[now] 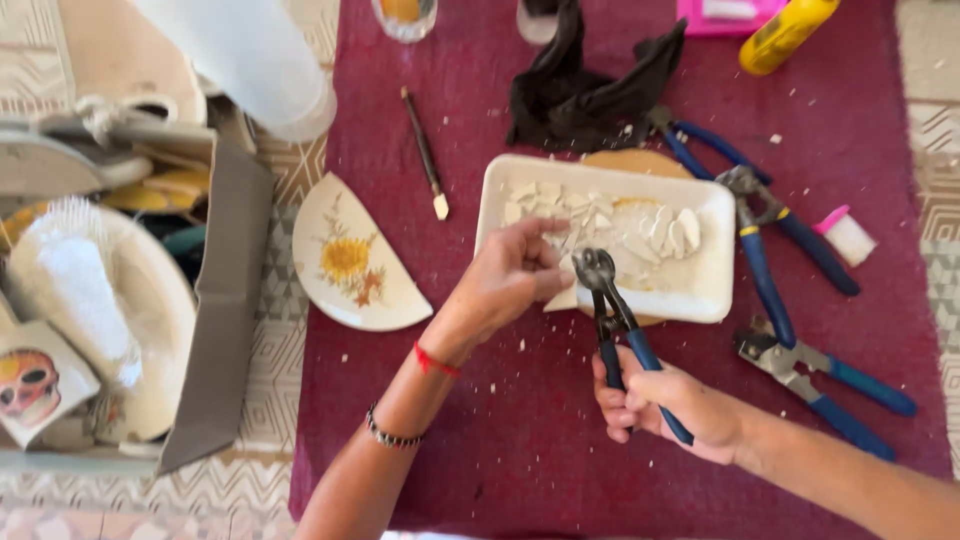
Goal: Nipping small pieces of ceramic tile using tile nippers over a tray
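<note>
both forearms reach in from the near edge of the dark red tablecloth (560, 440). right hand (655, 405) is squeezed around the blue handles of the wheeled tile nippers (615, 320), whose head bites at a small pale ceramic shard (562, 298) pinched in the left hand (505, 280) fingertips, over the near rim of the white rectangular foam tray (700, 295) of cut pieces. fingers sit close to the wheels, so a slip could nick them or fling chips. two spare blue-handled nippers (770, 240) crowd the right side; open cloth lies nearer.
</note>
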